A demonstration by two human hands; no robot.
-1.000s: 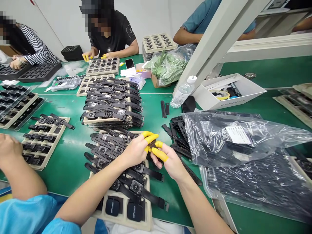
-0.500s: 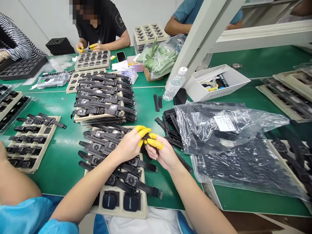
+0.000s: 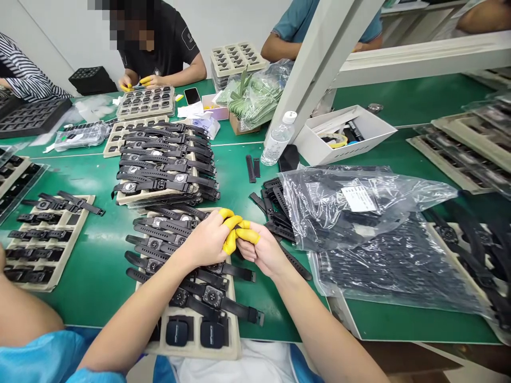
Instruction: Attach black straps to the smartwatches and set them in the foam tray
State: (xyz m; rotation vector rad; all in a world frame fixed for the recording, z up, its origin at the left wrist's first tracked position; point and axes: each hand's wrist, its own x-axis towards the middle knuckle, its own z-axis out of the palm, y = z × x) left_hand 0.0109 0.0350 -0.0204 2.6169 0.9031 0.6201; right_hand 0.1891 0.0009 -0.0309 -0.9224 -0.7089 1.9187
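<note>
My left hand (image 3: 209, 239) and my right hand (image 3: 261, 246) meet above the front tray, with yellow covers on several fingers. Both are closed on a small black watch piece (image 3: 238, 227), mostly hidden by the fingertips; I cannot make out whether it is a case or a strap end. Below them is a beige tray (image 3: 235, 343) of black smartwatches (image 3: 213, 296), laid across it with straps extended and sensor backs up. At its near end, two square black watch faces (image 3: 212, 334) sit in compartments. Loose black straps (image 3: 281, 199) lie in a pile beyond my right hand.
Behind the front tray stands a stack of watch trays (image 3: 159, 197). Plastic bags of black straps (image 3: 383, 255) lie to the right. A water bottle (image 3: 278, 139) and a white box (image 3: 343, 141) stand near a post. Co-workers sit across the table and at my left.
The fingers of my left hand have curled further over the black watch piece, so less of it shows. The whole view has shifted slightly.
</note>
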